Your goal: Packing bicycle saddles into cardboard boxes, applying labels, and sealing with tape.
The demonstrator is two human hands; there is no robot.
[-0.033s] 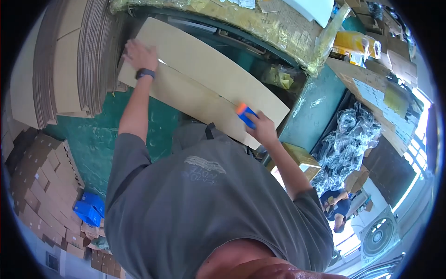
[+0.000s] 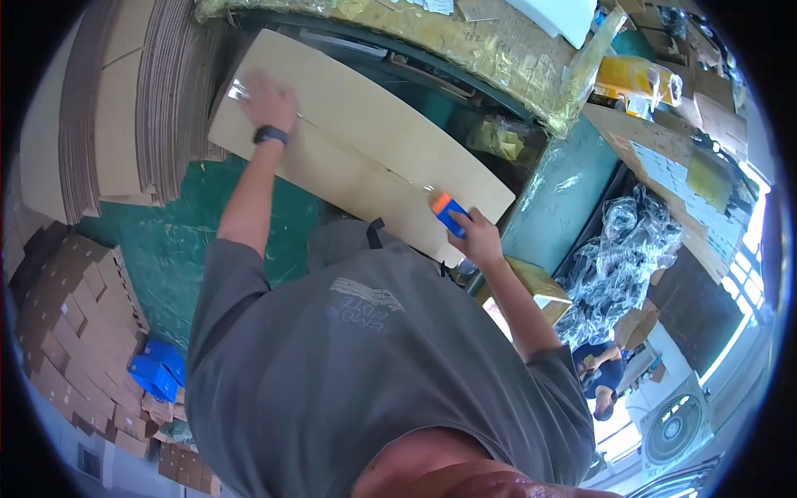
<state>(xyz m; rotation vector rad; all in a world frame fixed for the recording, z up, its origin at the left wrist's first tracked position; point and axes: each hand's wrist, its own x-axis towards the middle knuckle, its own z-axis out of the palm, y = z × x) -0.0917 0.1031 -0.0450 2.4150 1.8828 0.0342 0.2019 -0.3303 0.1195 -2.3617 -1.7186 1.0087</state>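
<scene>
1. The left hand (image 2: 270, 104) lay on the carton (image 2: 365, 137), near its left end. Its fingers (image 2: 256, 83) reached out without curling round anything; blur hid whether they were apart or together.
2. The right hand (image 2: 479, 238) had its fingers clamped on the blue grip of a tool (image 2: 448, 214), whose orange end pointed away from them, up and to the left. Whether that end touched the carton could not be told.
3. The carton ran slantwise from under the left fingers to just past the right ones, with a straight seam (image 2: 349, 151) between the two hands.
4. Shiny clear tape (image 2: 238, 89) showed at the tips of the left fingers.
5. A dark band (image 2: 270, 134) circled the wrist behind the left fingers.
6. Left of those fingers stood tall stacks of cardboard sheets (image 2: 123, 108).
7. Beyond both sets of fingers was a worktop (image 2: 448, 37) covered in yellowed film.
8. Right of the right fingers, well apart, hung a crumpled heap of clear wrap (image 2: 627, 241); nearer, beside the forearm, was an open box (image 2: 544, 290).
9. Well below the left fingers sat blue bins (image 2: 156, 373).
10. Far below and right of the right fingers were a co-worker (image 2: 599, 369) and a fan (image 2: 677, 427).
</scene>
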